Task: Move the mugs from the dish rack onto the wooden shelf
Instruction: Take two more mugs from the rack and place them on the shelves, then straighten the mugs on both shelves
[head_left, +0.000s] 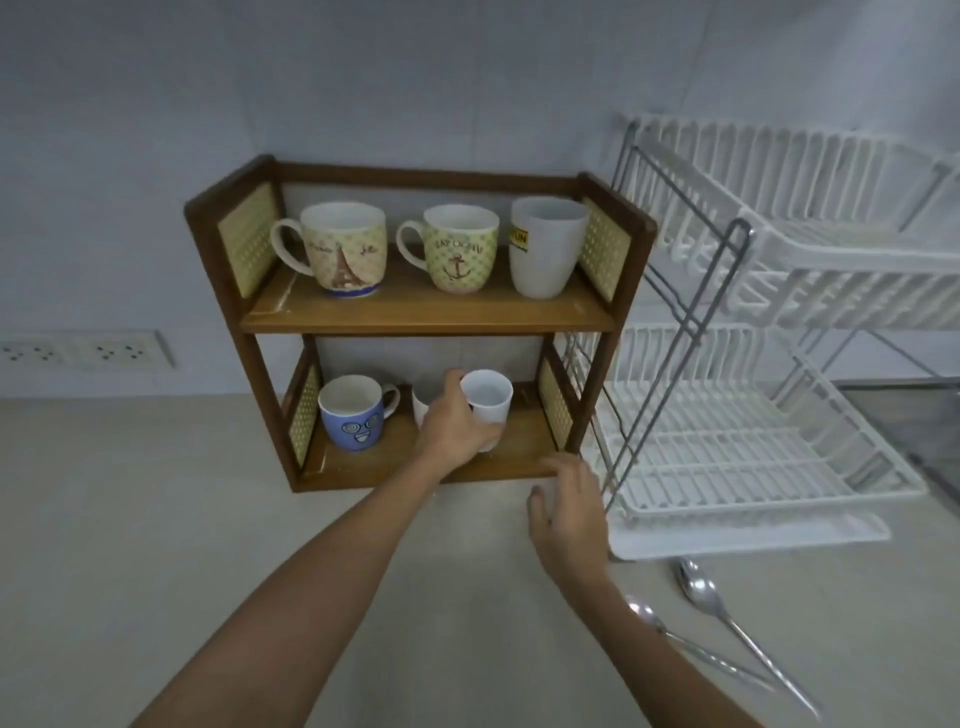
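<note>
The two-tier wooden shelf (415, 312) stands on the counter against the wall. Its upper board carries an Eiffel Tower mug (340, 249), an anchor mug (457, 249) and a tall white cup (545, 247). On the lower board sit a blue face mug (353, 413), a white mug (422, 402) mostly hidden behind my left hand, and a white mug (491, 400) at the right. My left hand (457, 426) is wrapped around that right-hand white mug. My right hand (569, 514) hovers with fingers apart by the shelf's lower right corner, holding nothing. The white dish rack (753, 457) at right holds no mugs.
Two metal spoons (727, 618) lie on the counter in front of the rack's drip tray. A wall socket strip (78, 353) sits at far left. The rack's metal frame (675, 332) stands close beside the shelf's right side.
</note>
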